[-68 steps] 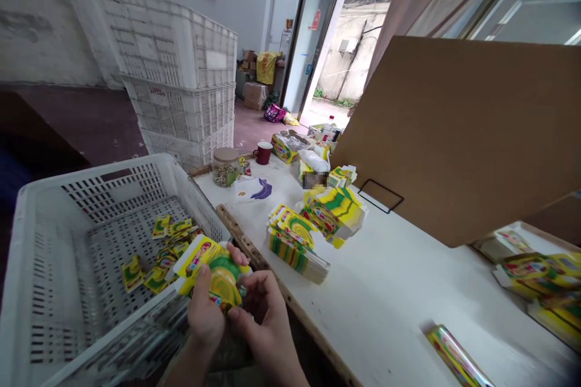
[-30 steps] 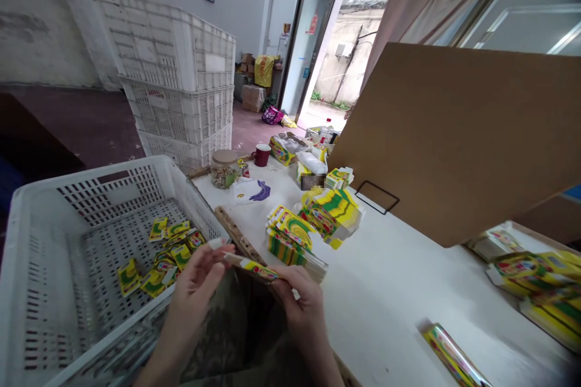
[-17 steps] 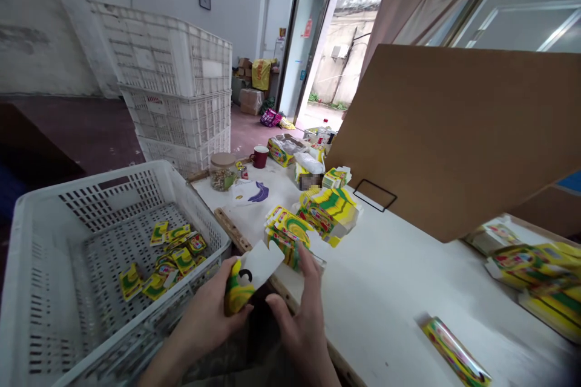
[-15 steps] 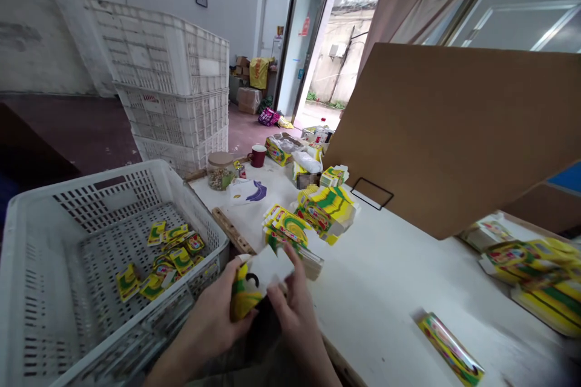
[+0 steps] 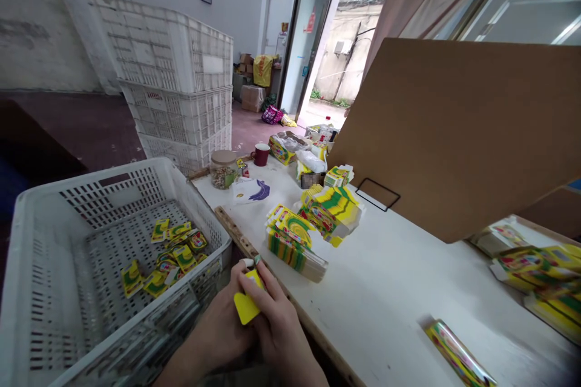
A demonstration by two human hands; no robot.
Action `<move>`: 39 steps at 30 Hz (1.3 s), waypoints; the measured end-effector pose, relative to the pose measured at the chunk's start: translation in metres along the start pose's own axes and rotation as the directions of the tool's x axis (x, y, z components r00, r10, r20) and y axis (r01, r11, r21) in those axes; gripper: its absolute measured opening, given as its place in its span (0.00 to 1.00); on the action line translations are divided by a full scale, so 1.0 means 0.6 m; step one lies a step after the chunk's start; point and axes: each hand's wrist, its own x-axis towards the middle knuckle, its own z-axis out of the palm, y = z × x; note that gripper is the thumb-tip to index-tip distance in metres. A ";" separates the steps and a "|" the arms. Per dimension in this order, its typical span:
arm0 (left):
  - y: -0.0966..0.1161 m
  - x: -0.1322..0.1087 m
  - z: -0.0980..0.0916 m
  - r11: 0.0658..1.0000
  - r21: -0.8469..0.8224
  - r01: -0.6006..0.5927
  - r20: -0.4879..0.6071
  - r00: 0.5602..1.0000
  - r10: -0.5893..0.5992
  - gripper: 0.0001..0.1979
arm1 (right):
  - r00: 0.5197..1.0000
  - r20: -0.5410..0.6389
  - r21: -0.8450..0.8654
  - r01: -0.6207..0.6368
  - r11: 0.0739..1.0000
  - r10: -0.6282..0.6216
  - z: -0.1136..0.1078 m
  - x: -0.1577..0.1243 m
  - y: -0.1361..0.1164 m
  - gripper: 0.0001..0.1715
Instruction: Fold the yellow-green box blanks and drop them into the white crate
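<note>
Both my hands are closed together round a small yellow and green cardboard carton (image 5: 246, 307) just off the table's near edge. My left hand (image 5: 222, 329) grips it from the left, my right hand (image 5: 276, 329) from the right, fingers pressed on its top. Only a yellow flap and a bit of green show between the fingers. Just beyond my hands lies a stack of flat yellow-green carton blanks (image 5: 293, 242) on the white table (image 5: 390, 290). To my left stands a white plastic crate (image 5: 40, 254) with several folded cartons (image 5: 170, 251) on its floor.
A second pile of blanks (image 5: 336, 208) lies further back, more at the right edge (image 5: 540, 278), one foil packet (image 5: 458, 357) near me. A big brown cardboard sheet (image 5: 458, 133) leans over the table. A jar (image 5: 223, 168), a red mug (image 5: 261, 153) and stacked white crates (image 5: 175, 78) stand behind.
A flat blank taken up between my hands has been folded down into a compact carton. My hands have closed in round it and dropped slightly toward me.
</note>
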 end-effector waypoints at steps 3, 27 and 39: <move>-0.007 -0.001 0.004 0.998 0.036 0.058 -0.083 0.995 -0.055 0.31 | 0.996 -0.085 -0.122 0.007 0.993 -0.018 -0.004 0.000 0.015 0.25; -0.033 0.024 -0.094 0.839 0.478 0.259 -0.558 0.827 0.063 0.42 | 0.921 -0.390 -0.335 -0.160 0.929 0.018 -0.096 0.060 0.026 0.24; -0.065 0.014 -0.025 0.968 -0.041 0.249 -0.285 0.925 -0.251 0.29 | 0.867 -0.482 -0.579 -0.425 0.696 0.129 -0.139 0.113 0.073 0.26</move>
